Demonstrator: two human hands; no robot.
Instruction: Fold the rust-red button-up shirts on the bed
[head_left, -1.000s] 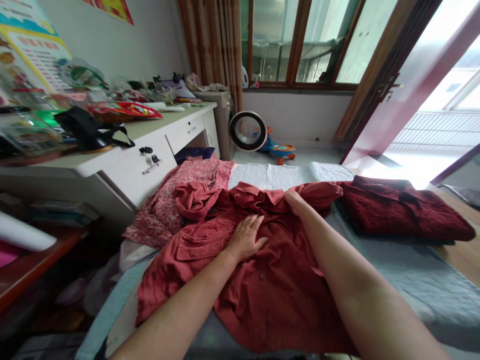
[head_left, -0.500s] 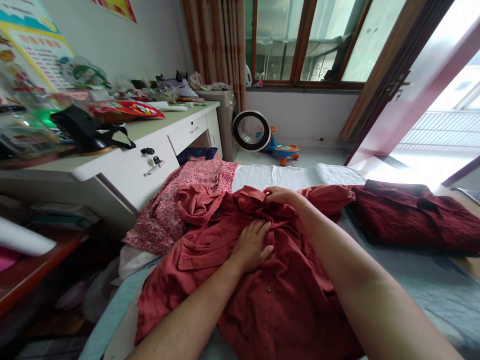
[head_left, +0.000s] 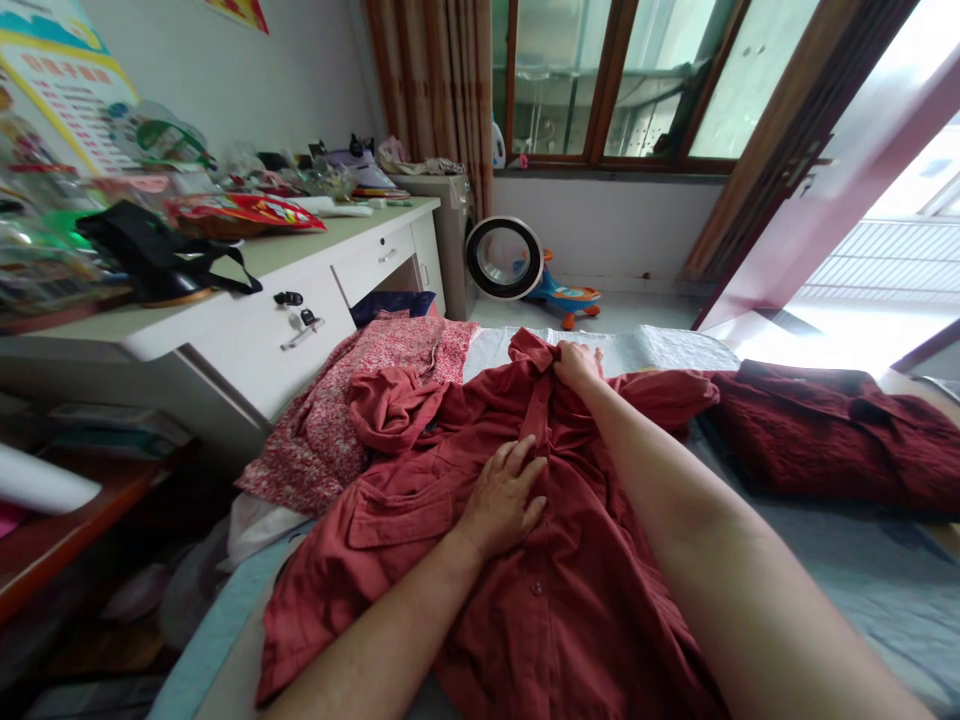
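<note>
A rust-red button-up shirt (head_left: 495, 620) is spread over the pale blue bedding, its collar end away from me and its button strip running toward me. My right hand (head_left: 577, 365) is closed on the collar (head_left: 534, 350) and holds it raised a little. Flat on the shirt's chest, beside the button strip, rests my left hand (head_left: 506, 500) with its fingers spread. A flapped pocket (head_left: 401, 515) shows left of that hand. One sleeve (head_left: 394, 405) is bunched at the upper left; the other sleeve (head_left: 664, 390) stretches out to the right.
A red-and-white patterned cloth (head_left: 330, 400) lies left of the shirt. Folded dark red clothing (head_left: 840, 435) sits on the right. At the left stands a white desk (head_left: 247, 335) crowded with items. Beyond the bed are an open round washer door (head_left: 504, 258) and a blue ride-on toy (head_left: 562, 293).
My right hand has moved slightly away and to the right, lifting the collar and drawing the button strip straighter. The left hand stays on the chest, its fingers a bit more spread.
</note>
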